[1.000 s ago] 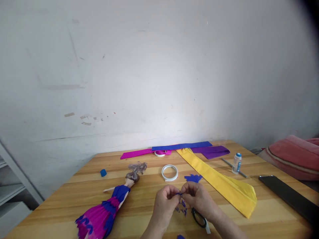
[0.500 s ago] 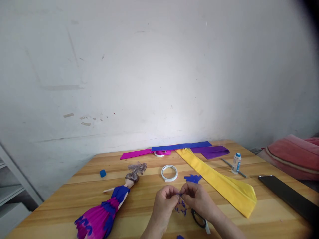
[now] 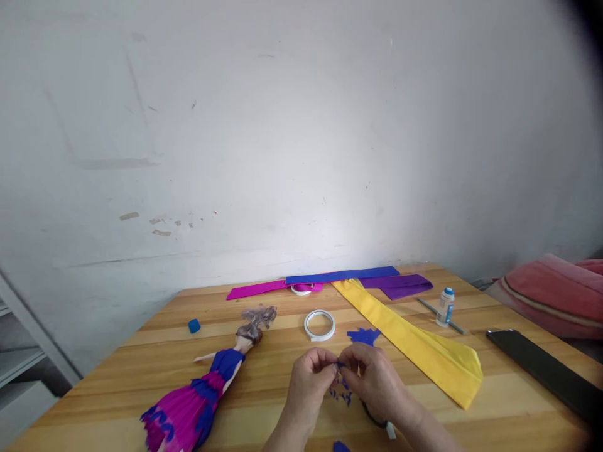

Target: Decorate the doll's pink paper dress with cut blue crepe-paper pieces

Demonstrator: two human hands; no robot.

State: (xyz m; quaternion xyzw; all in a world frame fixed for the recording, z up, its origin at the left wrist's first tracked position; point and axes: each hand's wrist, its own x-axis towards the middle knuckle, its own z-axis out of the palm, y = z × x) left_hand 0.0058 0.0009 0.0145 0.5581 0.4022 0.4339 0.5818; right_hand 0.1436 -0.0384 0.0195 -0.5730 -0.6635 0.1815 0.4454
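Note:
My left hand (image 3: 308, 383) and my right hand (image 3: 377, 380) meet low over the wooden table (image 3: 117, 383), fingertips pinched together on a tiny blue paper piece (image 3: 340, 365). Small blue paper scraps (image 3: 342, 395) lie on the wood just under them. Black-handled scissors (image 3: 377, 420) lie beneath my right wrist, mostly hidden. A doll (image 3: 207, 389) in a magenta and blue pleated paper dress lies to the left of my hands, head toward the wall.
A white tape ring (image 3: 320, 325) and a cut blue paper shape (image 3: 363, 336) lie beyond my hands. Yellow (image 3: 419, 348), blue (image 3: 343, 275), magenta (image 3: 264, 289) and purple (image 3: 400, 285) paper strips, a glue bottle (image 3: 445, 307), a blue cap (image 3: 194, 326), a dark flat object (image 3: 541, 370).
Both hands stay pinched on the blue piece with only slight finger shifts. The view has drifted a little; the objects on the table have not moved.

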